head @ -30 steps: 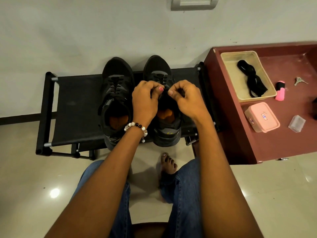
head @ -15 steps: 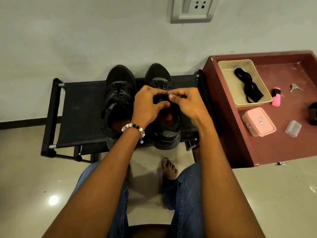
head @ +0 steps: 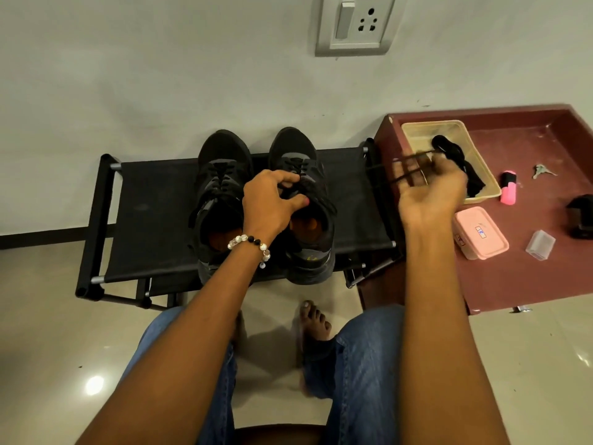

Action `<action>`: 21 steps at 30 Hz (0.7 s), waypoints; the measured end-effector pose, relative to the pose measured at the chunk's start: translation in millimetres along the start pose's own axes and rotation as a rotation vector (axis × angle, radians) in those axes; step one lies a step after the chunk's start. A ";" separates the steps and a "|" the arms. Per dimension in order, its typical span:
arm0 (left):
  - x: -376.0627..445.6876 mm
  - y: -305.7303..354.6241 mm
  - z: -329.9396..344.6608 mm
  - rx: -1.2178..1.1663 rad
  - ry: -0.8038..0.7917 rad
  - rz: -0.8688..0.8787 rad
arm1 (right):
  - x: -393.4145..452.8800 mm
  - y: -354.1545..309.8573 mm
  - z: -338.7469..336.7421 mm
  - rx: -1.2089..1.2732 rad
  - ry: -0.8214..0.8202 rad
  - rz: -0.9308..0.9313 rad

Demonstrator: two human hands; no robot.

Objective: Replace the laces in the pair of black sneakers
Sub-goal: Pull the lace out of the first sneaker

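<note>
Here, from the head camera, we look down at two black sneakers standing side by side on a low black rack (head: 154, 213) against the wall, toes toward the wall. The left sneaker (head: 221, 200) is still laced and nobody touches it. Our left hand (head: 271, 200), with a bead bracelet (head: 250, 245) on the wrist, rests on the tongue of the right sneaker (head: 308, 220), thumb and fingers curled around the upper lacing; it seems to pinch the tongue or lace there, though we cannot tell which.

Our right hand (head: 430, 191) is raised to the right of the rack, over the edge of the dark red table (head: 529, 284). It is blurred; a thin black lace (head: 414, 165) runs across its fingers, which look partly spread, so we cannot tell how firmly it is held.

On the table a beige tray (head: 417, 130) holds a bundle of black laces (head: 462, 162). Just beside the tray lie a pink marker (head: 508, 192) and a pink box (head: 481, 232). Keys (head: 542, 171) and a small clear box (head: 540, 245) lie further right.
</note>
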State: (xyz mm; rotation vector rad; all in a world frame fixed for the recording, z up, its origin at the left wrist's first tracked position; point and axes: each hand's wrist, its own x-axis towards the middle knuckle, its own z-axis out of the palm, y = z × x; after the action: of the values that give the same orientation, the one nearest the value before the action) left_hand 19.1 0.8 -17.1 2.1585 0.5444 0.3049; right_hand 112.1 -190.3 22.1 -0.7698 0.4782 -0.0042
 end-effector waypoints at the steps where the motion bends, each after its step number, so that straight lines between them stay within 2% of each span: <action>1: 0.1 0.5 0.6 -0.003 0.000 -0.006 | 3.1 -2.6 -4.7 0.055 0.049 0.024; 2: 0.2 0.9 1.0 -0.005 -0.004 -0.008 | 2.5 -2.3 -6.1 -0.026 0.087 0.026; 4: 0.5 2.0 0.7 -0.004 -0.025 0.004 | 5.1 8.3 -9.6 -0.558 0.092 -0.082; 6: 1.3 2.7 -0.9 -0.004 -0.031 0.023 | 6.0 24.2 -12.2 -1.208 -0.033 -0.267; 7: 1.3 3.2 -2.0 -0.008 -0.024 0.030 | 4.2 30.6 -10.7 -1.424 -0.109 -0.343; 8: 1.5 3.2 -2.6 -0.016 -0.016 0.033 | 0.9 35.0 -7.1 -1.537 -0.180 -0.377; 9: 1.9 2.9 -2.9 -0.025 -0.008 0.026 | -3.0 38.0 -1.7 -1.569 -0.253 -0.390; 12: 3.0 1.6 -0.2 -0.042 0.010 0.009 | -13.4 47.7 9.0 -1.396 -0.538 -0.301; 14: 2.2 3.2 3.4 -0.003 0.022 0.030 | -17.1 54.7 9.1 -1.427 -0.687 -0.278; 16: 0.9 4.8 8.5 -0.064 0.006 -0.033 | -16.6 59.1 7.9 -1.516 -0.728 -0.304; 19: 0.3 11.7 9.7 -0.401 -0.096 -0.322 | -15.5 59.3 7.5 -1.485 -0.722 -0.303; 21: 2.0 17.3 4.3 -0.569 -0.158 -0.443 | -16.1 58.6 7.1 -1.474 -0.730 -0.308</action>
State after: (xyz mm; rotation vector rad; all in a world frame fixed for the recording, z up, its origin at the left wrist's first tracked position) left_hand 27.3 -10.4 -5.8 1.4543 0.7243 0.0317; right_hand 90.8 -140.4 -6.1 -2.1657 -0.4627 0.3672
